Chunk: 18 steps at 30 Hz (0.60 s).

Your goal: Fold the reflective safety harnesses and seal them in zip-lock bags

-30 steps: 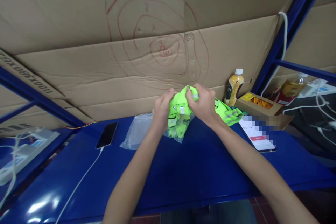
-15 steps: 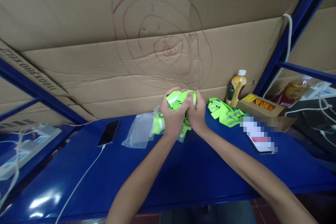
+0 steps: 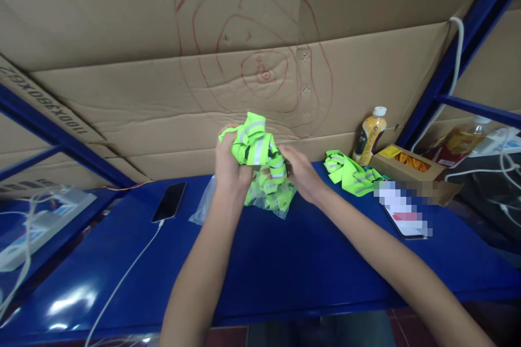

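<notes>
A bundle of neon green reflective strap with silver stripes is held up between my hands near the back of the blue table. My left hand is wrapped around its left side. On the right side my right hand grips a hanging part of the strap, its fingertips partly hidden. Below the bundle lies a clear plastic bag with more neon green strap in it. Another neon green reflective strap lies loosely folded to the right of my hands.
A drink bottle and an open cardboard box with orange packets stand at the back right, near a blurred phone. At left lie a black phone on a white cable and a power strip. Cardboard walls the back.
My hands have moved apart, the left one to the left. The compact green bundle has loosened and spread, with part of it hanging down. The view has shifted slightly.
</notes>
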### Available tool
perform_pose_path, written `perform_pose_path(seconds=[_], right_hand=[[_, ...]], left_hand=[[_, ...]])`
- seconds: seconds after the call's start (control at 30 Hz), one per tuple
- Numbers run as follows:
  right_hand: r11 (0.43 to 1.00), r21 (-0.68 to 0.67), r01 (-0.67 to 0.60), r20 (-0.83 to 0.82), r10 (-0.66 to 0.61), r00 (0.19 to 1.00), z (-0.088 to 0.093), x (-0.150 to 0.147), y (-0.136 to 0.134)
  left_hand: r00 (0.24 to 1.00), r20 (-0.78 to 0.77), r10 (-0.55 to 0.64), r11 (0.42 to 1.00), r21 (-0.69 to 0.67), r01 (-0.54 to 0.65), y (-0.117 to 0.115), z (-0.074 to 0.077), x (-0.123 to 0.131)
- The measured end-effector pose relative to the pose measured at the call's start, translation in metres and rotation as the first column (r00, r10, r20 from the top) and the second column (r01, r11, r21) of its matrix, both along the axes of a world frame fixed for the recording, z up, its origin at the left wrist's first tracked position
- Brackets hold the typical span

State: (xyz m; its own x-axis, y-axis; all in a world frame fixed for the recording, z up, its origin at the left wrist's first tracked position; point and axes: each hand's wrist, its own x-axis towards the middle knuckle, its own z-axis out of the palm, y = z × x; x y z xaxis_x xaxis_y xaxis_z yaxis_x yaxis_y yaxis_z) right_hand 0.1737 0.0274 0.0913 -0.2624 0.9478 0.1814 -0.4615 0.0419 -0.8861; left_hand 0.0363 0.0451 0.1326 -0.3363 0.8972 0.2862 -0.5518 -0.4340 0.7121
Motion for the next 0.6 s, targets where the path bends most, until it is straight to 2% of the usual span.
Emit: perform_pose_path(seconds=[0.03, 0.1, 0.13, 0.2, 0.27, 0.37, 0.5, 0.6], right_hand=[[0.991, -0.079, -0.112, -0.039, 0.109, 0.993, -0.002, -0.004, -0.002], [0.955, -0.203, -0.217, -0.115, 0.197, 0.974, -0.004, -0.011, -0.005], [0.944, -0.249, -0.218, -0.140, 0.188, 0.972, -0.004, -0.014, -0.006], [0.926, -0.340, -0.163, -0.172, 0.109, 0.979, -0.002, -0.016, -0.005], [0.904, -0.414, -0.105, -0.199, 0.022, 0.980, 0.002, -0.016, -0.003], [0.896, -0.443, -0.011, -0.248, -0.111, 0.963, 0.008, -0.012, -0.002], [0.953, -0.290, 0.093, -0.237, -0.166, 0.957, 0.015, -0.008, -0.006], [0.957, -0.187, 0.221, -0.154, -0.250, 0.956, 0.016, -0.008, -0.006]], left_hand=[[1.000, 0.008, 0.016, 1.000, -0.007, -0.016, 0.003, -0.001, -0.002], [0.991, -0.027, 0.129, 0.992, 0.009, -0.129, 0.005, -0.006, -0.003], [0.973, -0.077, 0.219, 0.975, 0.050, -0.216, 0.005, -0.008, -0.001], [0.886, -0.220, 0.409, 0.908, 0.200, -0.369, 0.000, -0.015, 0.005], [0.767, -0.352, 0.536, 0.833, 0.366, -0.415, -0.007, -0.021, 0.013], [0.639, -0.476, 0.604, 0.782, 0.508, -0.360, -0.017, -0.031, 0.022], [0.490, -0.530, 0.692, 0.693, 0.679, -0.243, -0.019, -0.046, 0.030], [0.386, -0.561, 0.732, 0.645, 0.753, -0.130, -0.016, -0.052, 0.034]])
